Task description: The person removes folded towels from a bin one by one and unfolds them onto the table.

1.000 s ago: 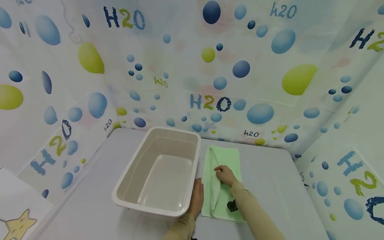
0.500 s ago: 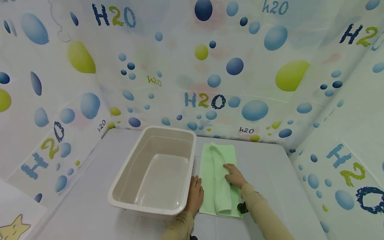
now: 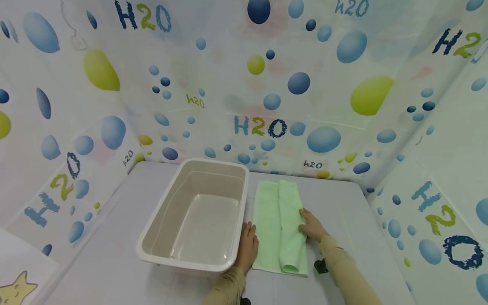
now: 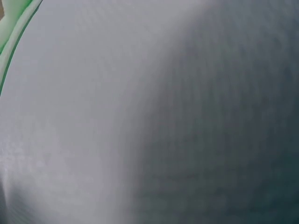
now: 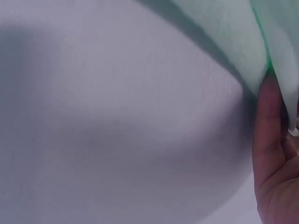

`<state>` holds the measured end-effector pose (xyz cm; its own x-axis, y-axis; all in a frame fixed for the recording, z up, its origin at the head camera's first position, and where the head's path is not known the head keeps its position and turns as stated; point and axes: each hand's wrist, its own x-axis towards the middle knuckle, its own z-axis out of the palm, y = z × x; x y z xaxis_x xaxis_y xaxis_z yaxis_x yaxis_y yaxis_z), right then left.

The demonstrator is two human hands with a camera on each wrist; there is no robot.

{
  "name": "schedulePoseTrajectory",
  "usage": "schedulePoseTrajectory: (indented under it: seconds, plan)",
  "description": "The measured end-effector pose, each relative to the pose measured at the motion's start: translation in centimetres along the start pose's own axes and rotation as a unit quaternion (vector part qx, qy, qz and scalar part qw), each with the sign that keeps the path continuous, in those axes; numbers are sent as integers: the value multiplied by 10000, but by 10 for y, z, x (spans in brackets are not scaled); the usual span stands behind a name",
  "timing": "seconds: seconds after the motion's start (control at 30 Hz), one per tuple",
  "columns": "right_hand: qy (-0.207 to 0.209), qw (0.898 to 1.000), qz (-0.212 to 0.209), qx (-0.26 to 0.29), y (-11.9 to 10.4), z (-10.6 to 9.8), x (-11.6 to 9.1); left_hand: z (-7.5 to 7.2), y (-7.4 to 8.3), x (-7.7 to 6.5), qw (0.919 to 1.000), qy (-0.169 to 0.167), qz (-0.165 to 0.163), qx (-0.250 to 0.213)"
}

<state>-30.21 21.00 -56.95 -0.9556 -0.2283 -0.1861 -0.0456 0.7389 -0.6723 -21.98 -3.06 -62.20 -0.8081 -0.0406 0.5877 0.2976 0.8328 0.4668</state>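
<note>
A light green towel (image 3: 267, 220) lies lengthwise on the table, its right part folded over in a soft, rounded flap (image 3: 291, 224). My right hand (image 3: 313, 226) pinches the flap's edge at the towel's right side; the right wrist view shows the green cloth (image 5: 224, 32) between the thumb and fingers (image 5: 268, 135). Between the basin and the towel's left edge, my left hand (image 3: 248, 248) lies with its fingers extended, next to the towel. The left wrist view shows mostly blurred table surface and a strip of towel (image 4: 16, 37).
A beige plastic basin (image 3: 142, 250) stands left of the towel, close to my left hand. The pale table (image 3: 354, 237) extends to the right and left. Patterned curtain walls (image 3: 213, 63) enclose the back and sides.
My right hand has moved rightward with the towel's flap, from the towel's middle to its right edge. The left hand stays between basin and towel. The head view has shifted slightly.
</note>
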Motion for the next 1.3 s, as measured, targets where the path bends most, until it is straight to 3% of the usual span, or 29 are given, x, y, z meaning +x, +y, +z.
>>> schedulePoseTrajectory:
  seconds: [0.27,0.53,0.8,1.13,1.3]
  plan:
    - [-450,9983,353,-110,9,-18,-8,1,0,1,9999,56,-11,-105]
    - [-558,9944,875,-179,34,-45,-24,4,1,-2,9998,-64,-59,-157]
    - [-280,9916,648,-1081,65,-63,-34,0,1,1,10000,48,39,14]
    - [2,9869,738,-1432,80,-79,-50,-3,5,3,9996,-254,-120,8]
    - [51,9840,745,-1619,88,-81,-48,-3,2,1,9996,-236,-125,-89]
